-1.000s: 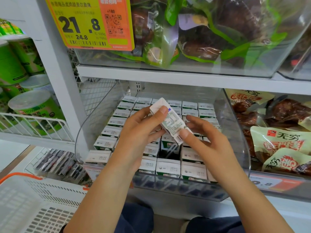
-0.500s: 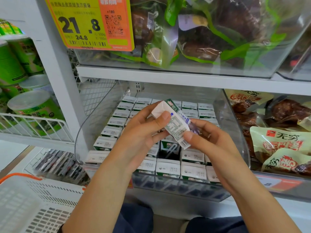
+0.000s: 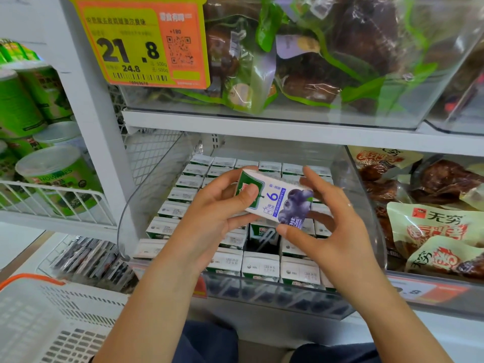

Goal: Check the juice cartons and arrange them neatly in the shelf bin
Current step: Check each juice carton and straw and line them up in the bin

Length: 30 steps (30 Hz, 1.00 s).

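I hold a small white juice carton (image 3: 279, 203) with a blueberry picture and a green corner above a clear plastic shelf bin (image 3: 146, 195). My left hand (image 3: 217, 213) grips its left end, thumb on the front face. My right hand (image 3: 327, 231) holds its right end between thumb and fingers. The carton lies on its side, printed front facing me. Below it, rows of upright white-topped cartons (image 3: 260, 265) fill the bin. One dark gap (image 3: 263, 238) shows among them, just under the held carton.
Bagged snacks (image 3: 432, 229) fill the neighbouring bin on the right. Green tubs (image 3: 55, 176) stand behind a wire rail on the left. A yellow and orange price tag (image 3: 138, 43) hangs above. A white basket (image 3: 39, 320) with an orange handle sits at lower left.
The carton has been turned in my hands: the white label side showed before, now the blueberry front faces me. My right hand has shifted round to the carton's right end.
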Motion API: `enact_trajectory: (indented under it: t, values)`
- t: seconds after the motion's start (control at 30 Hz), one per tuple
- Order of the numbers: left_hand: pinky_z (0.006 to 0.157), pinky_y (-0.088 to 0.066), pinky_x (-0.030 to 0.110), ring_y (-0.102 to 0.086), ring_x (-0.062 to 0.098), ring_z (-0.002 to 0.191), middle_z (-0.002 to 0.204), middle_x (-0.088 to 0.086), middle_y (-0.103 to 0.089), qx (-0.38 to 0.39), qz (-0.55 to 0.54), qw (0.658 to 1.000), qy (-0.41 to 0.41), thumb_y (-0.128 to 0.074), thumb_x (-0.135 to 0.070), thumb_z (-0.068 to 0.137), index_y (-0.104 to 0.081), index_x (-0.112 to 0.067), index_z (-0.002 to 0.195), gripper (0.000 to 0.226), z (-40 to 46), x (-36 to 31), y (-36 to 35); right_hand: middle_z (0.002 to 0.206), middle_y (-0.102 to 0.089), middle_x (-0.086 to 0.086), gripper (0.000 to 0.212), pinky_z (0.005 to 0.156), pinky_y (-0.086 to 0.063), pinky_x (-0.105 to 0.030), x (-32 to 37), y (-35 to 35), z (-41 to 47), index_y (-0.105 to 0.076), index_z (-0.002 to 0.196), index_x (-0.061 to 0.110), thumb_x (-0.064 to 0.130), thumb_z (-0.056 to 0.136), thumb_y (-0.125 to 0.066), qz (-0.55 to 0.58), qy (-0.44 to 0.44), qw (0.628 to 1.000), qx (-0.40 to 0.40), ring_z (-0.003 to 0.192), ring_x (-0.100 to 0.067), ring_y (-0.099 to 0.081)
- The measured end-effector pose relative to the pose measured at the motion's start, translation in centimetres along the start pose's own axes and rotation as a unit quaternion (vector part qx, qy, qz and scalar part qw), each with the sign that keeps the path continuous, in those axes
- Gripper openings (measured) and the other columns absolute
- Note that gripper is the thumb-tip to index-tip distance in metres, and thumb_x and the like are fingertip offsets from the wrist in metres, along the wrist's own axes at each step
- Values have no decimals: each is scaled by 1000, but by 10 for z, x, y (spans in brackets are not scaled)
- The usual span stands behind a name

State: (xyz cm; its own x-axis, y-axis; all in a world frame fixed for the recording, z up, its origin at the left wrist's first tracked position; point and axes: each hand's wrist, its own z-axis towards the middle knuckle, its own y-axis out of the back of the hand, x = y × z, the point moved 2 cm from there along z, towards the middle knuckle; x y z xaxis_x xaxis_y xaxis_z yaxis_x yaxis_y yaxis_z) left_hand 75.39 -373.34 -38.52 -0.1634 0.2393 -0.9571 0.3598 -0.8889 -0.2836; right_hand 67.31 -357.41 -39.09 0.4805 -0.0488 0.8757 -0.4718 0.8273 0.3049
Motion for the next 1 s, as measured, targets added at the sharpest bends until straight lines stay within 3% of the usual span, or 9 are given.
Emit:
enact_trajectory:
  t: [0.1, 0.17, 0.27, 0.43, 0.57, 0.73, 0.87, 1.0]
  values:
    - [73, -56, 25, -71, 19, 92, 101, 2, -73, 6, -10, 1000, -25, -68, -18, 74, -65, -23, 113, 40, 1, -1, 3, 107, -68, 13, 55, 76, -53, -16, -3, 0, 4, -56, 111, 39, 30, 62, -81, 89, -83, 992, 9, 101, -3, -63]
    - [76, -57, 28, -70, 20, 96, 104, 3, -72, 22, -12, 999, -40, -72, -18, 72, -67, -26, 111, 40, 1, -1, 3, 92, -73, 9, 42, 66, -52, -13, -1, 3, 6, -64, 96, 26, 34, 57, -76, 135, -84, 987, 23, 89, -4, -67]
    - [83, -56, 29, -68, 19, 103, 110, 1, -71, 25, 3, 999, -36, -74, -23, 69, -70, -34, 107, 40, 1, -2, 2, 91, -74, 8, 39, 67, -52, -14, 3, 6, 5, -67, 94, 22, 30, 57, -75, 169, -61, 984, 2, 86, -5, -68]
    - [95, -53, 31, -66, 15, 109, 116, 2, -70, 32, 87, 994, 50, -61, -8, 84, -59, -20, 125, 43, 1, 7, 2, 99, -64, 13, 40, 79, -51, -18, 5, 8, -4, -61, 99, 38, 36, 67, -83, 2, 21, 996, -90, 93, -6, -64]
    - [87, -56, 26, -67, 8, 102, 111, -6, -72, 46, 153, 984, 76, -51, -1, 96, -58, -25, 125, 38, 0, 12, -7, 102, -55, 16, 41, 83, -40, -7, 9, 4, -6, -57, 106, 34, 22, 70, -74, -89, 138, 980, -115, 98, 6, -54]
    - [85, -57, 30, -71, 13, 95, 105, 1, -74, 33, 165, 981, 91, -54, 2, 94, -56, -28, 129, 46, 3, 13, -7, 104, -53, 12, 45, 84, -38, -5, 7, -1, -7, -59, 109, 25, 17, 68, -76, -120, 178, 971, -102, 99, 6, -51]
    - [66, -60, 27, -73, 19, 79, 92, 4, -76, 23, 164, 977, 134, -50, -11, 98, -61, -36, 114, 32, 2, 9, -1, 105, -53, 11, 46, 84, -38, -5, 7, 1, -7, -61, 111, 24, 13, 68, -76, -110, 193, 971, -90, 100, 5, -51]
    - [60, -59, 32, -73, 25, 78, 95, 16, -74, -18, 69, 983, 169, -46, -34, 99, -66, -23, 105, 24, 3, 5, 1, 107, -53, 8, 47, 85, -42, -12, 4, 1, -7, -62, 113, 23, 10, 69, -74, -110, 218, 969, -33, 101, -1, -53]
